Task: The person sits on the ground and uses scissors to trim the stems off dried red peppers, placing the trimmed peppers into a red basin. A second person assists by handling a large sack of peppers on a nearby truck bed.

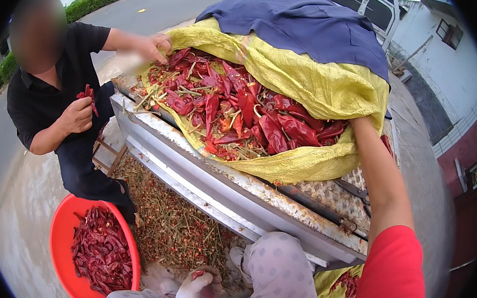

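Low in front of my lap, my left hand (196, 294) wears a white glove and is closed round a red dried chili pepper (206, 297). My right arm (385, 184), in a red sleeve, stretches up to the right side of a yellow woven sack (299, 163). The hand at its end is hidden behind the sack's fold, so its fingers do not show. Many red dried chili peppers (274, 132), with stems and broken bits, fill the opened sack. Dark scissors (352, 188) lie on the truck bed near my right forearm.
A co-worker's hand (152, 47) touches the sack's left edge; the other (77, 115) holds red chili. An orange-red tub (59, 241) of chilies stands lower left, beside scattered stems (178, 223). The metal truck-bed edge (208, 169) runs before my knees. Dark blue cloth (295, 20) covers the sack's back.
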Action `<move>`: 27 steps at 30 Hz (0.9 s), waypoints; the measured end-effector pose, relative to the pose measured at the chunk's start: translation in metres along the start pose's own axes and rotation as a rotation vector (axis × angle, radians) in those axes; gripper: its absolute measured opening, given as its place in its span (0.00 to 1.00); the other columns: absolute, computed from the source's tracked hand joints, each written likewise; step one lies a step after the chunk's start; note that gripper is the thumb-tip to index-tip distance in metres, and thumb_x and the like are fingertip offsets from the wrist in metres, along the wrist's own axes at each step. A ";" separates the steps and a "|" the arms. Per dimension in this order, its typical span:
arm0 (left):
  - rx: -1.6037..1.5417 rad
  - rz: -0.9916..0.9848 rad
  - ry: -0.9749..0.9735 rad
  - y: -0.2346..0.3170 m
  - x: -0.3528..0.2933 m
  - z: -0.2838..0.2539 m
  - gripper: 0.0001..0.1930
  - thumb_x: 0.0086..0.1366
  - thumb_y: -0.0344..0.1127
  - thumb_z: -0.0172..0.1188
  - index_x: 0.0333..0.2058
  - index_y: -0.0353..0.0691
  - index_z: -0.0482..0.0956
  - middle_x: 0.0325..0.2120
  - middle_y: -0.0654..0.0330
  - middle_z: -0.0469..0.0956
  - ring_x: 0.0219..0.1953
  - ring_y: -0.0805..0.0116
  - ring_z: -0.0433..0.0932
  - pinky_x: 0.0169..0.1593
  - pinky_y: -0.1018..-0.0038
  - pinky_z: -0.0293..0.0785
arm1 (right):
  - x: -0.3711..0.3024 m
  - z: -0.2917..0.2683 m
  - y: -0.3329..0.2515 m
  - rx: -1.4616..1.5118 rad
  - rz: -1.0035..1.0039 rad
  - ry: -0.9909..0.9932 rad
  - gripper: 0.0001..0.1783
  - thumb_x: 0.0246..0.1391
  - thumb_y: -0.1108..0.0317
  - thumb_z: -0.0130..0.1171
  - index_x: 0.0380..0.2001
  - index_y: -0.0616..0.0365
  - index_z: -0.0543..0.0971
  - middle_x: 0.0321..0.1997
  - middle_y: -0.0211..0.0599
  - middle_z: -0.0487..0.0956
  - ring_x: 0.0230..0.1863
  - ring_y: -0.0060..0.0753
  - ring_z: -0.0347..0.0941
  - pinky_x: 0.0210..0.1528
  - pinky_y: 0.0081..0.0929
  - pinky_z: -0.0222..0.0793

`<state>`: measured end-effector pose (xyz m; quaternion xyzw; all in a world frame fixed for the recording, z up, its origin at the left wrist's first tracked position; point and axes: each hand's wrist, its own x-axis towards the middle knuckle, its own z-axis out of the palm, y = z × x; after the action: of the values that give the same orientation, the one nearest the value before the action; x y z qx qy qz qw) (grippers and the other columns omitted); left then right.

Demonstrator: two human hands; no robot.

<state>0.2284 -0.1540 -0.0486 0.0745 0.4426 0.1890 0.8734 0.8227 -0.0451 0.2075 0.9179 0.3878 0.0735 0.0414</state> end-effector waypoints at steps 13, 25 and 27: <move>-0.075 -0.026 -0.045 -0.001 -0.007 -0.001 0.13 0.58 0.30 0.60 0.43 0.36 0.77 0.32 0.54 0.79 0.31 0.58 0.79 0.36 0.58 0.80 | -0.004 0.000 -0.057 -0.054 -0.191 -0.013 0.31 0.66 0.45 0.39 0.66 0.46 0.67 0.72 0.37 0.64 0.71 0.42 0.57 0.71 0.37 0.51; 0.028 0.191 -0.120 0.024 -0.030 0.040 0.09 0.60 0.30 0.60 0.40 0.38 0.78 0.31 0.57 0.79 0.27 0.64 0.78 0.33 0.66 0.80 | -0.052 -0.053 -0.076 -0.031 -0.316 0.013 0.30 0.66 0.46 0.40 0.66 0.46 0.68 0.71 0.37 0.65 0.71 0.41 0.59 0.71 0.35 0.53; 0.031 0.210 -0.110 0.021 -0.026 0.038 0.09 0.61 0.31 0.59 0.41 0.38 0.77 0.31 0.56 0.79 0.28 0.63 0.79 0.34 0.65 0.80 | -0.065 -0.056 -0.070 0.023 -0.292 0.040 0.30 0.65 0.46 0.41 0.65 0.47 0.68 0.70 0.37 0.66 0.70 0.41 0.60 0.70 0.35 0.54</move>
<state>0.2396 -0.1440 -0.0001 0.1441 0.3865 0.2681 0.8706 0.7188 -0.0422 0.2466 0.8505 0.5187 0.0807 0.0334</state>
